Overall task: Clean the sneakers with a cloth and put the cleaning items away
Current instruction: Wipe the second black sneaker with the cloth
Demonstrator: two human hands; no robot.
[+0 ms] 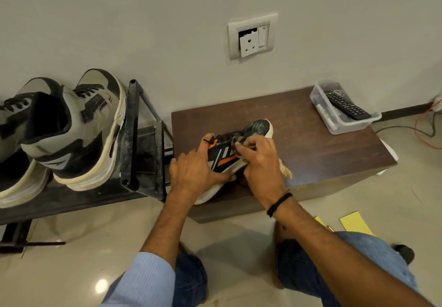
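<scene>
A black sneaker [257,128] with orange and white stripes and a cream sole lies on the low dark wooden table [323,153], toe toward the wall. My left hand [193,171] grips its heel end, thumb under the sole. My right hand [260,163] bunches a beige cloth [285,170] against the sneaker's side near the laces; only a corner of the cloth shows past my palm. Two grey and black high-top sneakers [79,129] stand on the black metal shoe rack [134,137] at the left.
A clear plastic box [334,120] holding a black remote sits at the table's far right corner. A wall socket [252,36] is above the table. Yellow paper [356,223] and red cables [423,127] lie on the tiled floor at the right. My knees are below.
</scene>
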